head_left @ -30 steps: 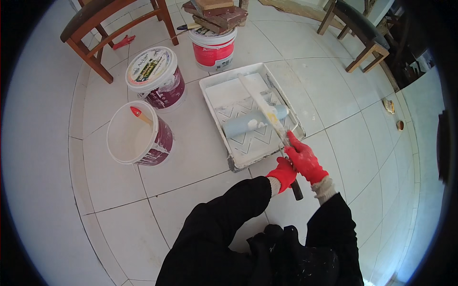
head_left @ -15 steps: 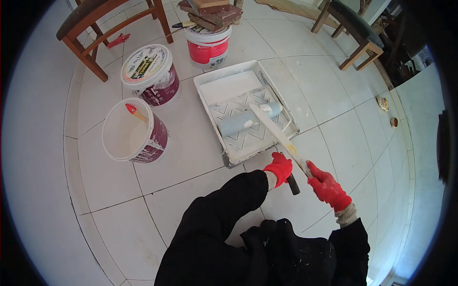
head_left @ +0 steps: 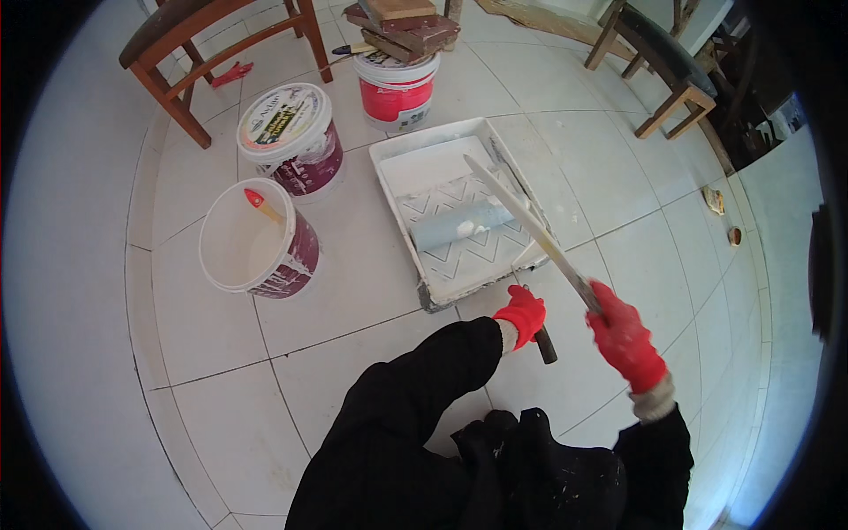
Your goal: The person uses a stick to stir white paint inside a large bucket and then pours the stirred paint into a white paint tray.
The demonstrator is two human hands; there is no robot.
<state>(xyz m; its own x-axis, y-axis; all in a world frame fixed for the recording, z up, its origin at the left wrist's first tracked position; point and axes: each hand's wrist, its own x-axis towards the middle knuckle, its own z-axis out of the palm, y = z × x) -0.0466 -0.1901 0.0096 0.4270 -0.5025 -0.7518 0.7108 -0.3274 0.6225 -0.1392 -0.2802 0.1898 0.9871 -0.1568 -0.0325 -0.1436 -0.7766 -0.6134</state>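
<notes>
- Head view. Paint roller (head_left: 442,228): pale blue sleeve with white paint patches toward its right part; dark handle (head_left: 546,346) at the near end.
- Stick (head_left: 548,243): long, narrow, flat, whitish, browner toward the held end.
- Location: sleeve lies on the ridged part of the white tray (head_left: 459,268), which stands on the tiled floor (head_left: 362,265); white paint fills the tray's far end. Stick is above the tray's right side, crossing the sleeve's right end in view; contact cannot be told.
- Left grip (head_left: 523,316), red glove: fingers curled around the roller handle, just beside the tray's near edge; handle end protrudes below.
- Right grip (head_left: 627,337), red glove: closed around the near end of the stick, to the right of the tray.
- Orientation: sleeve's long axis runs roughly left to right, right end slightly farther away. Handle's butt points toward the person, slightly right. Stick runs diagonally, free tip pointing away and left.
</notes>
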